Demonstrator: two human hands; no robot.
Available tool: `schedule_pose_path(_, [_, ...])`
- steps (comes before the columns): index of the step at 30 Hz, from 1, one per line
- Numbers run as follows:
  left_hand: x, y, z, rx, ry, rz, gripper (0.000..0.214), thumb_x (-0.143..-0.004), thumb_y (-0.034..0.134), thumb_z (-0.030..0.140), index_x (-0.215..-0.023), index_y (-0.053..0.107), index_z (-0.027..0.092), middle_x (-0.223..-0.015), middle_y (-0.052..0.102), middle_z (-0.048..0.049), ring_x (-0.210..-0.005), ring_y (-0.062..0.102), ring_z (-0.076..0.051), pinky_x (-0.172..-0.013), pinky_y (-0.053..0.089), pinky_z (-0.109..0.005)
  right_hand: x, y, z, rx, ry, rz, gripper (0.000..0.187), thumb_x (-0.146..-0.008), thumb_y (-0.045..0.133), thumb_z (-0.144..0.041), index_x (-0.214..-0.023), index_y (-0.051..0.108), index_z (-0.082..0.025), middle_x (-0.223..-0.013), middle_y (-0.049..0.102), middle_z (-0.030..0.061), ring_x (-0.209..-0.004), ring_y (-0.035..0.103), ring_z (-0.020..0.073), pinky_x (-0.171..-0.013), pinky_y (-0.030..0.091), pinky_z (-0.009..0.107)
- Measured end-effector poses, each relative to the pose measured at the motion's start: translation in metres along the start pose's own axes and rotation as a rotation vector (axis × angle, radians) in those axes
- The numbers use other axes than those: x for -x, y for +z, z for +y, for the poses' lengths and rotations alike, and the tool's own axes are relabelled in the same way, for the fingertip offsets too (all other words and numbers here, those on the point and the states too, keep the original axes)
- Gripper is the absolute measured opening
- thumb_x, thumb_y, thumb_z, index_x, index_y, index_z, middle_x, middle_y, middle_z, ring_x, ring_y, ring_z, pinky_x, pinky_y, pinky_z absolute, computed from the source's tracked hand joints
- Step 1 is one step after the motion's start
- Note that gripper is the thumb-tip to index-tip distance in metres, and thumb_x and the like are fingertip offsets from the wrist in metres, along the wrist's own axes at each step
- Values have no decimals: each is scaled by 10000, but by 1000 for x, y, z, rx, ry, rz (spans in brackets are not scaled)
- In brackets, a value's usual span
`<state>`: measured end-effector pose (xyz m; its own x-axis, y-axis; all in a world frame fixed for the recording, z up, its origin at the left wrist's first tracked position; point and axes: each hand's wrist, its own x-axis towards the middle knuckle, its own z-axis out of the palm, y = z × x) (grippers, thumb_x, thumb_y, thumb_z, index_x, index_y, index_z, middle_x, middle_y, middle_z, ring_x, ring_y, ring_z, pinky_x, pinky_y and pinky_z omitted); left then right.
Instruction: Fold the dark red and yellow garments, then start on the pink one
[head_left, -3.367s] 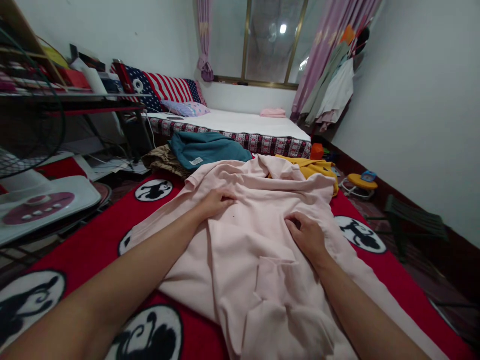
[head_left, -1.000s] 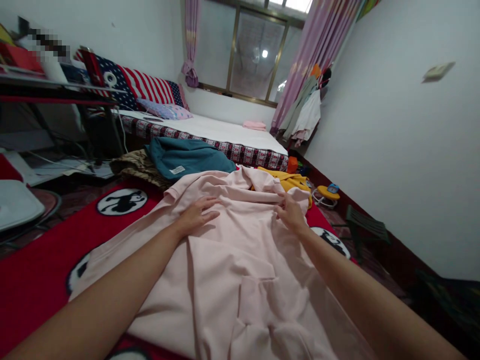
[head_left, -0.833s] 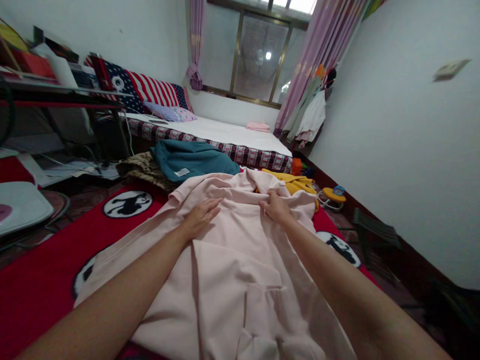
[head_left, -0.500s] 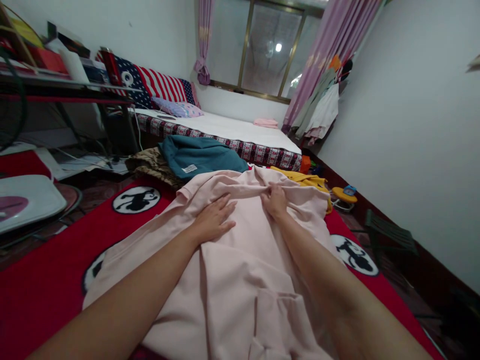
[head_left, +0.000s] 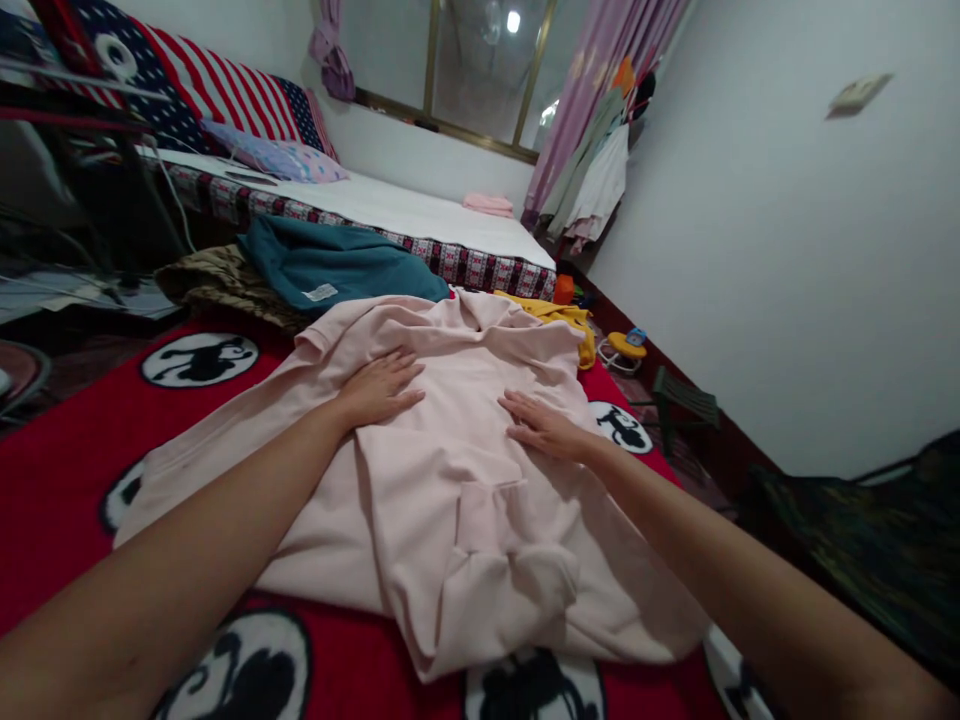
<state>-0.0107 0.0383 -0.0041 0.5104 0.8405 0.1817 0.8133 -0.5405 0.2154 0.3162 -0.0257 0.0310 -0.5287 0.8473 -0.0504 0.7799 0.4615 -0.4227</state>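
Observation:
A pale pink garment (head_left: 450, 500) lies spread on a red blanket (head_left: 67, 440) printed with black-and-white round emblems. My left hand (head_left: 379, 388) rests flat on the garment's upper left part, fingers stretched out. My right hand (head_left: 541, 428) lies flat on the cloth to the right of it, fingers extended, holding nothing. A patch pocket (head_left: 487, 515) shows on the garment below my hands. The garment's near end is bunched into folds.
A teal garment (head_left: 337, 265) and a brown patterned cloth (head_left: 217, 285) lie beyond the pink one, a yellow garment (head_left: 562, 318) to its right. A mattress (head_left: 420, 215) with pillows lies by the window. A small yellow toy (head_left: 626, 350) and a dark stool (head_left: 682, 400) stand near the right wall.
My right hand let go of the pinched fold near the garment's top and came back toward me, now lying flat. My left hand stayed flat on the cloth. The view tilted down and right.

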Motion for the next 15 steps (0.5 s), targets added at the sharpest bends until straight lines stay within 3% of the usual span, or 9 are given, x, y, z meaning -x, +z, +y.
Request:
schedule_pose_path(4, [-1, -1, 3, 17, -21, -32, 672, -894, 362, 525, -1443, 429, 142, -1559, 310, -117, -1464, 202, -263, -1181, 144, -429, 78, -9, -13, -286, 83, 27, 494, -910, 500, -528, -1255, 636, -201, -1412, 530, 115, -1298, 500, 268, -1093, 379, 438])
schedule_pose_path(7, [6, -9, 11, 126, -32, -88, 729, -867, 386, 568, -1441, 428, 120, -1566, 279, -147, -1457, 219, -287, -1176, 150, -457, 131, -16, -21, -343, 127, 82, 407, -870, 596, -481, -1160, 691, -212, -1264, 645, 117, -1200, 584, 261, -1053, 427, 434])
schedule_pose_path(9, [18, -21, 18, 266, -8, -163, 747, -848, 403, 613, -1419, 463, 134, -1571, 270, -144, -1448, 249, -288, -1167, 199, -434, 167, -19, -23, -305, 109, 65, 414, -789, 709, -435, -1154, 697, -240, -1301, 621, 113, -1248, 546, 269, -1076, 405, 432])
schedule_pose_path(11, [37, -35, 26, 385, 48, -271, 725, -819, 466, 634, -1389, 508, 188, -1563, 306, -106, -1426, 305, -282, -1152, 255, -402, 202, -19, -22, -236, 109, 23, 542, -705, 787, -360, -1227, 660, -283, -1400, 542, 105, -1319, 476, 285, -1090, 392, 424])
schedule_pose_path(15, [79, -58, 36, 397, 135, -380, 843, -632, 734, 584, -1395, 502, 309, -1494, 440, -46, -1363, 407, -315, -1127, 317, -409, 255, -8, -15, -18, 159, -53, 884, -643, 706, -113, -1449, 424, -342, -1556, 319, 74, -1409, 333, 305, -1119, 361, 426])
